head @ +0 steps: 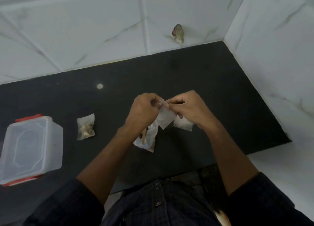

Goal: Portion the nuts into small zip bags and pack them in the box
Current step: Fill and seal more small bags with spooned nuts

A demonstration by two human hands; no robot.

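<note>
Both hands meet above the middle of the black counter (220,93). My left hand (144,110) and my right hand (188,108) each pinch the top edge of one small empty clear zip bag (165,119), which hangs between them. Under my left wrist lies a larger crumpled clear bag with nuts (147,139). More empty small bags (184,124) lie under my right hand. A filled small bag of nuts (85,127) rests flat to the left. The translucent plastic box (32,149) with a red-edged lid stands at the far left, closed.
White marble-patterned tiled walls border the counter at the back and right. A small round whitish spot (99,86) shows on the counter behind the filled bag. A small greenish object (178,33) sits on the back wall. The counter's front edge runs near my body.
</note>
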